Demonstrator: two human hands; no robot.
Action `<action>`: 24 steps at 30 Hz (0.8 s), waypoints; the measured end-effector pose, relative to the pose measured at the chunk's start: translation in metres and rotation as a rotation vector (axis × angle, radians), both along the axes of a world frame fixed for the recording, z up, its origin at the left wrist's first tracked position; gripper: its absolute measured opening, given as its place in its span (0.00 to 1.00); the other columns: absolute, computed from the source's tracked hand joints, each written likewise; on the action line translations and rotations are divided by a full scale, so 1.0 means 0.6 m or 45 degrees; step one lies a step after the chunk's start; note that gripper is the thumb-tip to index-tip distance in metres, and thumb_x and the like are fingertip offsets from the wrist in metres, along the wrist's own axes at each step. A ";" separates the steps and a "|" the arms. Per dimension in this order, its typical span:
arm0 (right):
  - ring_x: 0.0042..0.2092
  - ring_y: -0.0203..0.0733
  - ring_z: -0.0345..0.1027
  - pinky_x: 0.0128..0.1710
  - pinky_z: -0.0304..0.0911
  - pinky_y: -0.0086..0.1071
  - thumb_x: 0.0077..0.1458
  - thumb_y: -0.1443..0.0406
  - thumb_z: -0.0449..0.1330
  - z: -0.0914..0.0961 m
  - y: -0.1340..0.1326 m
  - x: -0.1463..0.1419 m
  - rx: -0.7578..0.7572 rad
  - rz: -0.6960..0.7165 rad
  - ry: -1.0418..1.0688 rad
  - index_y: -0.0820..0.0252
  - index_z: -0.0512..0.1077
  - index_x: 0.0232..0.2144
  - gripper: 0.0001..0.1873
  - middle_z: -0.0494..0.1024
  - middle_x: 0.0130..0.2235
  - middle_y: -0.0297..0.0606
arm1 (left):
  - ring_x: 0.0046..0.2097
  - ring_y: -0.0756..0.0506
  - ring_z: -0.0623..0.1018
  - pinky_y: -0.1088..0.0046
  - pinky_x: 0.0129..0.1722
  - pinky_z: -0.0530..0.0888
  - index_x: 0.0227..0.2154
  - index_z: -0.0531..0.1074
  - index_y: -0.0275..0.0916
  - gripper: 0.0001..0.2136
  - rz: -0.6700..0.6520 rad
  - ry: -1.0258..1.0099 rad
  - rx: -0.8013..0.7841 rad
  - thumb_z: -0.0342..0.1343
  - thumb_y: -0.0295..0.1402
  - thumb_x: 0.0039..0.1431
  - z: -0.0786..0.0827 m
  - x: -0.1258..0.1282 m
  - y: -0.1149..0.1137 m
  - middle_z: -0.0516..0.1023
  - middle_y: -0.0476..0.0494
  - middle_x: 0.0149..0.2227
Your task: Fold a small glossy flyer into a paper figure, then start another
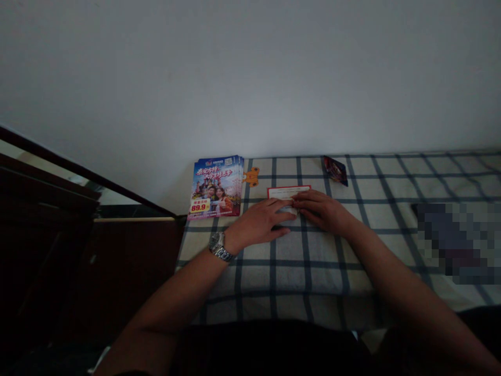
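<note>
I see both hands laid on a white card with a red border (288,192) that lies flat on the checked cloth (313,261) covering the bed. I take this card as my landmark. My left hand (258,224) rests palm down just below and to the left of the card, its fingers (282,204) stretched out flat and reaching the card's lower edge; the grip there is apart, pressing rather than clasping. A metal wristwatch (219,246) sits on that wrist, further down and left of the card. My right hand (323,211) lies just below and to the right of the card, fingers bent, their tips meeting the left fingertips at the card's lower edge over a small pale piece (288,210) of paper. Whether the right grip pinches that piece or only presses on it I cannot tell; the light is dim and the fingertips cover it.

To the left of the card, near the cloth's edge, lies a stack of colourful flyers (216,187) with a price printed in the lower corner. Between the flyers and the card sits a small orange figure (251,176), touching the stack's right side. Up and to the right of the card a small dark card (335,170) lies tilted, near the white wall (250,73). Far right of the card is a blurred dark patch on the cloth.
</note>
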State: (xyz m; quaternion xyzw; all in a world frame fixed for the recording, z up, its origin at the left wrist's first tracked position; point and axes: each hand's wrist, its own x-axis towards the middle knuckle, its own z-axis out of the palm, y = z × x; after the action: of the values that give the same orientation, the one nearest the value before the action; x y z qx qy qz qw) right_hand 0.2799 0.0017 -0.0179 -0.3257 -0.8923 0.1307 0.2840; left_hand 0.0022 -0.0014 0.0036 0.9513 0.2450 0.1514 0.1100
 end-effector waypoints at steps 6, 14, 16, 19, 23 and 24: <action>0.61 0.52 0.73 0.65 0.68 0.55 0.68 0.66 0.58 0.001 0.000 0.000 -0.002 0.009 0.000 0.53 0.78 0.55 0.16 0.80 0.58 0.46 | 0.66 0.36 0.69 0.52 0.65 0.71 0.59 0.73 0.47 0.18 0.000 0.013 -0.012 0.59 0.41 0.70 -0.001 -0.001 -0.001 0.65 0.41 0.69; 0.61 0.52 0.73 0.64 0.68 0.54 0.69 0.65 0.58 0.000 0.002 0.001 -0.017 0.019 0.007 0.52 0.78 0.55 0.16 0.80 0.58 0.45 | 0.67 0.36 0.68 0.52 0.65 0.71 0.59 0.73 0.46 0.18 -0.007 0.017 -0.011 0.59 0.42 0.70 -0.001 -0.001 0.000 0.66 0.41 0.68; 0.61 0.52 0.73 0.65 0.67 0.54 0.69 0.65 0.58 -0.001 0.002 0.001 -0.015 0.019 -0.005 0.52 0.78 0.55 0.16 0.79 0.59 0.45 | 0.67 0.36 0.68 0.52 0.65 0.72 0.59 0.73 0.46 0.18 -0.004 0.019 -0.007 0.59 0.42 0.70 -0.001 -0.001 0.000 0.66 0.40 0.68; 0.61 0.52 0.73 0.64 0.68 0.55 0.69 0.66 0.58 -0.001 0.002 0.000 0.000 0.017 -0.006 0.52 0.78 0.55 0.16 0.79 0.58 0.45 | 0.67 0.36 0.68 0.52 0.65 0.71 0.58 0.73 0.46 0.17 -0.005 0.003 -0.007 0.59 0.42 0.69 -0.001 -0.001 -0.001 0.66 0.41 0.68; 0.61 0.53 0.73 0.64 0.67 0.55 0.68 0.65 0.59 0.001 0.003 -0.001 -0.008 0.019 -0.009 0.52 0.78 0.55 0.15 0.80 0.58 0.45 | 0.67 0.37 0.68 0.53 0.66 0.71 0.59 0.73 0.47 0.18 0.007 0.027 -0.008 0.59 0.42 0.70 0.001 -0.001 -0.002 0.66 0.42 0.68; 0.61 0.53 0.73 0.64 0.67 0.55 0.68 0.65 0.59 0.001 0.003 -0.001 -0.014 0.021 -0.008 0.52 0.77 0.55 0.15 0.80 0.58 0.45 | 0.67 0.37 0.68 0.53 0.66 0.71 0.59 0.73 0.47 0.18 0.010 0.038 -0.007 0.59 0.41 0.70 0.002 0.000 -0.002 0.66 0.42 0.68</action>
State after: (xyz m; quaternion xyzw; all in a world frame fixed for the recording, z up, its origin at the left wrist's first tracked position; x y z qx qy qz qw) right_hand 0.2793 0.0036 -0.0172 -0.3201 -0.8952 0.1367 0.2784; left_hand 0.0020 -0.0029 0.0051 0.9521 0.2509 0.1370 0.1084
